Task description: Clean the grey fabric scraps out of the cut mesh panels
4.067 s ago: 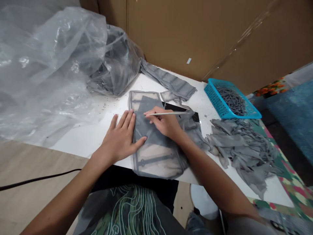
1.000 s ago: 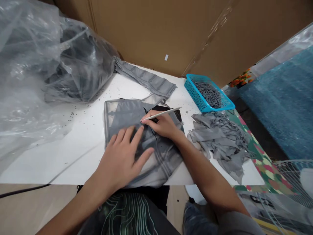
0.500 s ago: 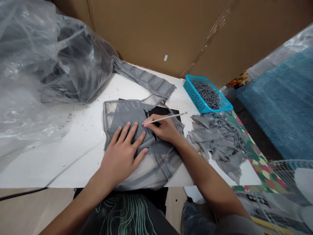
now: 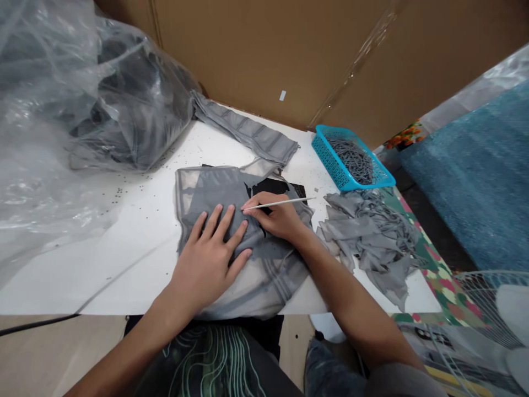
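Observation:
A piece of sheer grey fabric (image 4: 221,184) lies spread on the white tabletop, over a flat black sheet (image 4: 270,189) that shows through a gap in the cloth. My left hand (image 4: 209,251) rests flat on this fabric with its fingers spread. Just to the right, my right hand (image 4: 275,215) pinches a thin white stick (image 4: 295,200) like a pen. The stick's lower tip is at the fabric near my left fingertips, and its other end points right. What kind of tool it is I cannot make out.
Behind the fabric lies a folded grey strip of cloth (image 4: 256,132). A blue plastic basket (image 4: 330,162) holds grey cords. Grey scraps (image 4: 367,231) are heaped at right. A clear plastic bag (image 4: 136,105) of dark cloth stands at left. Cardboard (image 4: 256,55) walls the back.
The stick in my right hand has tilted, its far end dropping slightly lower. My left hand stays on the fabric, and the view has shifted a little.

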The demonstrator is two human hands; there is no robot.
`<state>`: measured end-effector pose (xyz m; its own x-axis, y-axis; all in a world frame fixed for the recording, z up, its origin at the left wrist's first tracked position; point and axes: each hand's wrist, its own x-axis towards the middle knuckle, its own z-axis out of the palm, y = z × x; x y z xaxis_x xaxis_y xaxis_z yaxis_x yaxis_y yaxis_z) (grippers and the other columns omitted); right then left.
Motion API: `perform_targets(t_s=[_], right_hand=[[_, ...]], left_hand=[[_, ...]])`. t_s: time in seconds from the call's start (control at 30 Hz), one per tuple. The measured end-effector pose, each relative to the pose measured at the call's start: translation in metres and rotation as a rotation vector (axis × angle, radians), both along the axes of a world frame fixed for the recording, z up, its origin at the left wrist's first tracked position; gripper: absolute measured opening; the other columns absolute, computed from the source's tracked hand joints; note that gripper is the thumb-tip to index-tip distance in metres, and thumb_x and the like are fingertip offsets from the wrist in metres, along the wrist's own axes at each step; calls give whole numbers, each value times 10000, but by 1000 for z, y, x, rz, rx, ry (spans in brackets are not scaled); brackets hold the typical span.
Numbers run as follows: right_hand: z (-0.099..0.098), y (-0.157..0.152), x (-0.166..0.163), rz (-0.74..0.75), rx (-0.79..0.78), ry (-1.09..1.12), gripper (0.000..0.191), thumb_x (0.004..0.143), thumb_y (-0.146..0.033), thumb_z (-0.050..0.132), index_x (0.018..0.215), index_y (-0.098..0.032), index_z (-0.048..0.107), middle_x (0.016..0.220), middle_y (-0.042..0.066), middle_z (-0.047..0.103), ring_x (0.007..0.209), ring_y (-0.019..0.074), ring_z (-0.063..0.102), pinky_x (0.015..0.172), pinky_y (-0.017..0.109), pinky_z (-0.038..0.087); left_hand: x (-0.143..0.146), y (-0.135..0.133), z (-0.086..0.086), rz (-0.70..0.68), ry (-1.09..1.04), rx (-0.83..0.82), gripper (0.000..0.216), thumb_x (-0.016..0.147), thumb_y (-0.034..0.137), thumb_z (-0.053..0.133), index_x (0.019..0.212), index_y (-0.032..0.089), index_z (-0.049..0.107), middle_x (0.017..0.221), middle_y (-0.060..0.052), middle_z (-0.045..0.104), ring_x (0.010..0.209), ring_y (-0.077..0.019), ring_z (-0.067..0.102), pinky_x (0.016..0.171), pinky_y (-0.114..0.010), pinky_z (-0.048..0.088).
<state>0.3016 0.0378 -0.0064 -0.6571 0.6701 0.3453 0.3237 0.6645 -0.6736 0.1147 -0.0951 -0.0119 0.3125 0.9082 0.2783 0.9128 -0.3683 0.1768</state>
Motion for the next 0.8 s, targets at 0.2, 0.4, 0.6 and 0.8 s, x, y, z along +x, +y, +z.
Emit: perform_targets(t_s=[0.2,0.4,0.6,0.8], right_hand=[[-9,-2,-4,42,266,-191,172,1042,-267,545,970,-224,694,1041,55,787,1009,206,714,923,342,566],[-11,2,-19,-164,225,-167,254,1058,-248,468,894,-209,659,957,74,775,920,214,734,842,339,562],[1,1,-11,-89,-62,79,155,968,-324,658,855,-234,714,941,30,798,928,214,762,836,320,580],[-2,2,-7,-77,-86,84,165,946,-329,686,822,-227,721,912,25,797,904,212,765,827,326,580]], left_hand=[[0,0,0,-8,10,-8,548,1070,448,406,1505,164,581,1650,-199,403,1546,-421,335,1227,-626,330],[1,-1,0,1,7,-11,537,1055,435,445,1504,174,582,1653,-201,395,1549,-422,328,1225,-635,325],[1,-2,0,12,-16,-12,524,1054,441,458,1484,178,606,1645,-198,412,1546,-416,338,1231,-632,322],[0,-3,-1,16,-43,-2,513,1055,451,472,1465,183,627,1637,-192,429,1538,-416,356,1237,-626,321]])
